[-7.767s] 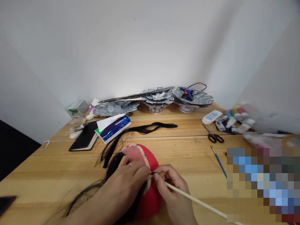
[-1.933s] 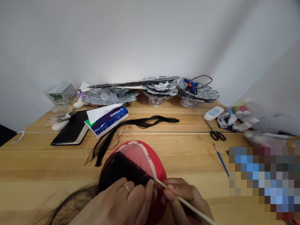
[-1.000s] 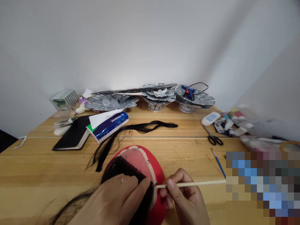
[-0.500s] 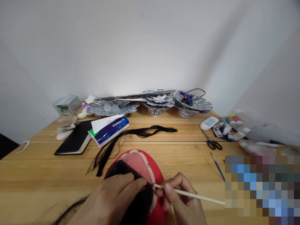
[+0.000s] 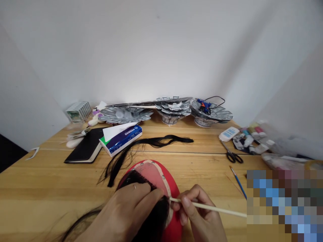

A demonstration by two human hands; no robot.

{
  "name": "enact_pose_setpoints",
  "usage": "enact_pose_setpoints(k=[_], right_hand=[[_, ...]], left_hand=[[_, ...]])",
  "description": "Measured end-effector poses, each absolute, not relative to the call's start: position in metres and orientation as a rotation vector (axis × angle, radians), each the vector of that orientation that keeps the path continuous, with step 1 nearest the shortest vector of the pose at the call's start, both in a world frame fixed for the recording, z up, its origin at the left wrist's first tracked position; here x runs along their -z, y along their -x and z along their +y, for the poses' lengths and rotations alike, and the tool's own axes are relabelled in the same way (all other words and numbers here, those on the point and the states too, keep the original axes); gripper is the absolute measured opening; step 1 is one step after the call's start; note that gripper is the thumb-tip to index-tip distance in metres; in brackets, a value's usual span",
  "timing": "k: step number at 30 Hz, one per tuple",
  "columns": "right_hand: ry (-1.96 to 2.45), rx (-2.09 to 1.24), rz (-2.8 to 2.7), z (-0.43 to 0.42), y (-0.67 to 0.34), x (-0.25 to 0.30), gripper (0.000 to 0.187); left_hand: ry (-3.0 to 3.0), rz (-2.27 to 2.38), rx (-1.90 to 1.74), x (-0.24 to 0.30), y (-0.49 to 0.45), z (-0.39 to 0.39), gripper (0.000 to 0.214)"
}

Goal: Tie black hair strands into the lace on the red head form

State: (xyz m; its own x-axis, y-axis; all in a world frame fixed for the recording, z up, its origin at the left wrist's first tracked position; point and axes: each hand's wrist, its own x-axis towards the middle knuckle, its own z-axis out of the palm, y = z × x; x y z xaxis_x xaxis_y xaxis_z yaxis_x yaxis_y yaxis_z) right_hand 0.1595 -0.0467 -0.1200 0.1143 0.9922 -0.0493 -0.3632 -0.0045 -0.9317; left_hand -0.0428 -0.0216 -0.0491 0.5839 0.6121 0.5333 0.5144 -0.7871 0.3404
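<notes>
A red head form (image 5: 176,205) stands at the bottom middle, with a pink mesh cap (image 5: 153,176) stretched over it and studded along its edge. Black hair (image 5: 151,223) hangs from the mesh and runs down past the lower frame edge. My left hand (image 5: 128,210) lies over this hair, with its fingers pressed against it at the mesh border. My right hand (image 5: 199,215) pinches a thin wooden stick (image 5: 209,207), whose tip touches the mesh edge beside my left fingertips. A loose black hair tress (image 5: 148,144) lies on the table farther off.
A tissue pack (image 5: 120,139) and a black notebook (image 5: 84,146) lie left on the wooden table (image 5: 202,161). Scissors (image 5: 233,156), a paintbrush (image 5: 238,183) and small bottles sit right. Silver paper bowls (image 5: 173,111) and a blue glue gun (image 5: 204,106) line the back.
The wooden stick has swung from pointing down-right to nearly level, and its tip stays at the mesh edge. My left hand sits a little lower on the hair. The view has shifted slightly.
</notes>
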Motion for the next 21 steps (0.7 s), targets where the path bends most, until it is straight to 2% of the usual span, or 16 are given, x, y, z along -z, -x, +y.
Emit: enact_pose_setpoints(k=[9,15,21], right_hand=[[1.019,-1.246,-0.775,-0.046,-0.153,0.119,0.041],[0.983,-1.205,-0.728,-0.047,-0.149,0.135,0.038],[1.067,-1.247,-0.731,-0.048,-0.15,0.115,0.041]], left_hand=[[-2.873,0.947,-0.922,0.042,0.043,-0.024,0.04],[-2.702,0.927,-0.926,0.044,0.04,-0.022,0.041],[-2.65,0.959,-0.85,0.06,0.046,-0.025,0.035]])
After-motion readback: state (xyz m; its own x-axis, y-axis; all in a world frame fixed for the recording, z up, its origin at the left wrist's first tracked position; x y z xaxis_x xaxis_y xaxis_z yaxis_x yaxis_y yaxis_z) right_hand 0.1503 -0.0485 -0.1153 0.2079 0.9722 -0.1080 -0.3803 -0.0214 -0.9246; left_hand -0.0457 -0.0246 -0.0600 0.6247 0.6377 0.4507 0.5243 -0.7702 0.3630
